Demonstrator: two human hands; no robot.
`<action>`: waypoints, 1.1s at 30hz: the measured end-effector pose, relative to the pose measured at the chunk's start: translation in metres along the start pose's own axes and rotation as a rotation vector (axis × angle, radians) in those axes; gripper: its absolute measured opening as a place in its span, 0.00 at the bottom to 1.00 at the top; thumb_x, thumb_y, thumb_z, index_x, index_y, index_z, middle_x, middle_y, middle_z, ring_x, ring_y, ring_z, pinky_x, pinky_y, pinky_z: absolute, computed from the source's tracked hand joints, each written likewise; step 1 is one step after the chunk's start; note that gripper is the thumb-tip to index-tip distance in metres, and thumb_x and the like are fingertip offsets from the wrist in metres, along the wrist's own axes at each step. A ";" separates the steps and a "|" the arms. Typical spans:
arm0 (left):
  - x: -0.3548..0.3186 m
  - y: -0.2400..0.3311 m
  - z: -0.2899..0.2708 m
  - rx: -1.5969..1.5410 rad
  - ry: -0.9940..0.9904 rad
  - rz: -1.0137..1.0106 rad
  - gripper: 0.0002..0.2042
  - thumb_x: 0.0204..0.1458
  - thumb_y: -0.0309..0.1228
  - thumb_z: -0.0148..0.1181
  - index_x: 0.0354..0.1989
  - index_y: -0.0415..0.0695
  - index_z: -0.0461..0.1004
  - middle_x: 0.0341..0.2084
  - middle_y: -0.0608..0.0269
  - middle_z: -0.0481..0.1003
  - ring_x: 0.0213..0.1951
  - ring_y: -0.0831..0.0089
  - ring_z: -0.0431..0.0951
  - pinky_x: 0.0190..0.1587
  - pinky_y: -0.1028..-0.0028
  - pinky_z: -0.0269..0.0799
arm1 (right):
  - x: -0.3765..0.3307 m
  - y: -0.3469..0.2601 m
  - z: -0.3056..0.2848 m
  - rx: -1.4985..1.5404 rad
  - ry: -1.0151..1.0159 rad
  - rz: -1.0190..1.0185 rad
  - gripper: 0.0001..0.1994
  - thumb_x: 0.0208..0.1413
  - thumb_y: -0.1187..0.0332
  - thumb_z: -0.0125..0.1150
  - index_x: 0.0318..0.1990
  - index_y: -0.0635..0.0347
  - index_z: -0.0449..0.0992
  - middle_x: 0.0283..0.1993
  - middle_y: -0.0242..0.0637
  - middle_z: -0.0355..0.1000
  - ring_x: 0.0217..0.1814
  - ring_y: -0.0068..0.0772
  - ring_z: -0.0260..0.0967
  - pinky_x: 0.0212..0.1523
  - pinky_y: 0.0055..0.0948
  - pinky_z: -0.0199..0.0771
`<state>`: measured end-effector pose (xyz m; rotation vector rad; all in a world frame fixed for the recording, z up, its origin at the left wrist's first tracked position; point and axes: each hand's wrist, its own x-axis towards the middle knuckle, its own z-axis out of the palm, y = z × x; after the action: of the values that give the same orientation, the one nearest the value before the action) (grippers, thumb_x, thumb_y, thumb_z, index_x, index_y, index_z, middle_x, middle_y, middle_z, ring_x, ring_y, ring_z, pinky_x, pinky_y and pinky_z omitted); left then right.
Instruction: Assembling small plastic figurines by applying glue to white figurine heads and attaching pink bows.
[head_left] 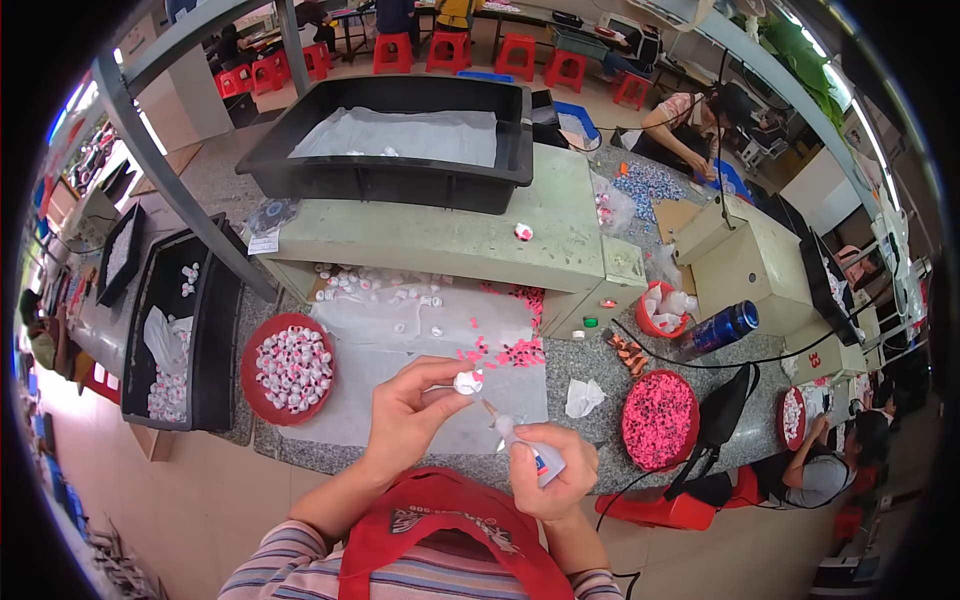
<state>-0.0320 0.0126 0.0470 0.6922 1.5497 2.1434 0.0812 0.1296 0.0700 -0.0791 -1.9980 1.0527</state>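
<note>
My left hand (405,418) pinches a small round white piece (467,383) with a bit of pink on its side, between thumb and fingertips. In my right hand (562,475) is a small translucent squeeze bottle (507,428), its narrow tip angled up toward the piece and just short of it, as far as I can tell. White paper (350,385) lies on the bench beneath both hands. Loose pink bits (520,352) are scattered at its far right, and several white pieces (400,292) sit at the back under the shelf.
A red basket (262,393) of white-and-pink pieces stands left; another red basket (630,443) of pink bits stands right. Nearby are a crumpled tissue (583,397), a blue bottle (720,328) and a dark cable. A pale green shelf (430,250) carries a black tray (385,185).
</note>
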 end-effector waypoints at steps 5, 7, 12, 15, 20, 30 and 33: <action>0.002 0.002 -0.004 -0.136 0.001 -0.188 0.16 0.40 0.12 0.54 0.41 0.33 0.68 0.37 0.53 0.72 0.39 0.68 0.73 0.44 0.73 0.69 | 0.000 0.001 0.001 0.037 0.018 -0.033 0.09 0.36 0.79 0.58 0.29 0.66 0.70 0.22 0.41 0.71 0.18 0.33 0.69 0.19 0.24 0.67; 0.002 0.001 -0.005 -0.143 0.010 -0.230 0.16 0.41 0.13 0.54 0.42 0.33 0.68 0.36 0.53 0.73 0.39 0.67 0.74 0.44 0.73 0.69 | -0.001 -0.001 -0.001 0.022 0.009 -0.021 0.09 0.36 0.79 0.58 0.30 0.66 0.70 0.21 0.41 0.71 0.17 0.32 0.68 0.19 0.24 0.67; 0.001 0.001 -0.008 -0.216 -0.025 -0.251 0.16 0.41 0.15 0.55 0.42 0.33 0.68 0.35 0.53 0.73 0.38 0.66 0.74 0.45 0.70 0.69 | 0.001 0.000 0.001 0.005 0.020 -0.067 0.09 0.36 0.80 0.57 0.30 0.66 0.70 0.20 0.41 0.70 0.17 0.32 0.68 0.18 0.24 0.66; 0.000 0.002 -0.010 -0.226 -0.034 -0.250 0.16 0.41 0.15 0.55 0.42 0.33 0.68 0.35 0.53 0.73 0.39 0.66 0.74 0.45 0.70 0.69 | 0.000 0.000 0.000 0.011 0.022 -0.059 0.09 0.36 0.79 0.57 0.30 0.66 0.70 0.21 0.41 0.70 0.17 0.32 0.68 0.18 0.24 0.66; 0.000 0.003 -0.012 -0.238 -0.019 -0.241 0.16 0.41 0.15 0.55 0.42 0.33 0.68 0.35 0.53 0.73 0.39 0.66 0.74 0.45 0.70 0.69 | -0.002 0.000 -0.002 0.000 0.008 -0.037 0.08 0.37 0.79 0.57 0.30 0.66 0.70 0.21 0.40 0.71 0.17 0.32 0.68 0.19 0.24 0.67; 0.001 0.002 -0.013 -0.222 -0.025 -0.257 0.17 0.41 0.15 0.55 0.42 0.33 0.68 0.35 0.53 0.73 0.39 0.65 0.74 0.45 0.70 0.69 | 0.000 -0.003 0.000 0.005 -0.021 -0.014 0.09 0.36 0.78 0.58 0.29 0.66 0.70 0.23 0.41 0.71 0.19 0.32 0.70 0.21 0.23 0.68; 0.002 0.002 -0.014 -0.222 -0.017 -0.275 0.16 0.40 0.15 0.55 0.42 0.33 0.68 0.35 0.53 0.73 0.39 0.66 0.74 0.45 0.71 0.68 | 0.001 0.002 0.001 0.019 -0.015 0.029 0.09 0.37 0.78 0.57 0.31 0.66 0.71 0.23 0.40 0.72 0.20 0.30 0.70 0.21 0.23 0.68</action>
<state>-0.0426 0.0026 0.0453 0.3967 1.2880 2.0529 0.0791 0.1306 0.0691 -0.0908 -2.0055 1.0940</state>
